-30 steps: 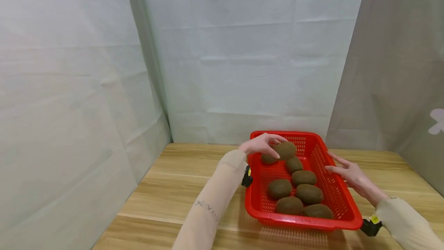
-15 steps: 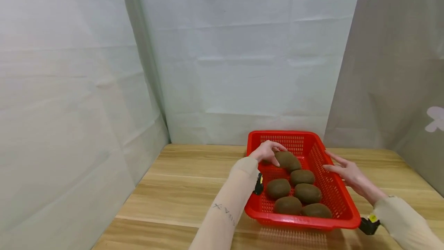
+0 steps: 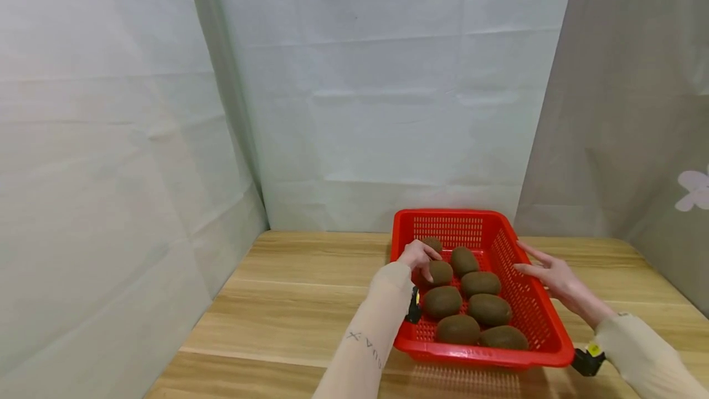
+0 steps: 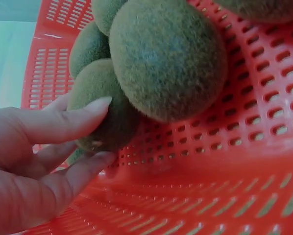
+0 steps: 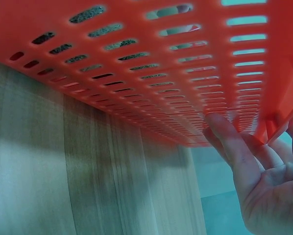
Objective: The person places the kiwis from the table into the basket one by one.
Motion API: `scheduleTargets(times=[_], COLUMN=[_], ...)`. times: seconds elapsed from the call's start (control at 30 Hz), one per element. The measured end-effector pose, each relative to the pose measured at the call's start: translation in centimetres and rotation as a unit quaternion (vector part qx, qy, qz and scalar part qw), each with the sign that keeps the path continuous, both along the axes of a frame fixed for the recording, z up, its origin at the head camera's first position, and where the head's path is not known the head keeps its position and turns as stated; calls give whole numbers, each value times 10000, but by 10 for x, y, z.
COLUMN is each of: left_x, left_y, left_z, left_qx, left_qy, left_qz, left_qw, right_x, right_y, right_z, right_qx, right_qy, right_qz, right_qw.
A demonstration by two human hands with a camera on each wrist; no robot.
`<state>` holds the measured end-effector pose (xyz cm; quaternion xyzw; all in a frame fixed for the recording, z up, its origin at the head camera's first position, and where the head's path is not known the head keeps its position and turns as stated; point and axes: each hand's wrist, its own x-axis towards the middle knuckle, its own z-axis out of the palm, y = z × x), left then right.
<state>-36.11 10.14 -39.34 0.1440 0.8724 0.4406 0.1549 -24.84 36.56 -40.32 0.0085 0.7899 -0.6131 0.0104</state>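
Inside the red plastic basket (image 3: 487, 356), my left hand (image 3: 418, 256) holds a brown fuzzy kiwi (image 3: 442, 273) near the left wall. In the left wrist view, thumb and fingers lie on either side of that kiwi (image 4: 100, 88), low among the others. Several more kiwis, among them a middle one (image 3: 480, 284) and one behind the hand (image 3: 432, 244), lie in the basket. My right hand (image 3: 556, 276) touches the basket's right side near the rim. Its fingers look fairly straight against the slotted wall (image 5: 136, 73) in the right wrist view.
The basket stands on a wood-grain table (image 3: 277, 300), toward its right side. Bare wood extends to the left of it. Pale cloth sheets (image 3: 388, 109) hang behind and on both sides of the table.
My left hand has lowered a kiwi into the basket, then moved toward the front left, where it holds a kiwi by the left wall. The right hand stays at the basket's side.
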Motion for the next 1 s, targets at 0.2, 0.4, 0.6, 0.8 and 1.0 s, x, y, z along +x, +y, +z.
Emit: scheduleTargets(times=[0.2,0.4,0.6,0.8,1.0], left_x=[-2,-3,-2,-1,0], left_y=[-3,-4,-5,-6,-7], left_z=[0,1,5,21,39], left_qx=[-91,-105,-106,32,139], left_qy=[-193,-217,-229,-59,229], left_qz=[-163,-411,-694,-1095,-1454], left_qw=[9996,9989,9973,9940,9890], right_x=[-2,-3,-4,-4,-4], right_y=[-1,0,-1,0,4], right_z=[0,1,1,-2,-4], right_qx=[68,64,49,70,82], right_qy=[42,32,-27,-23,-46], right_qz=[-44,29,46,30,-94], right_qw=[10000,10000,10000,10000,9999])
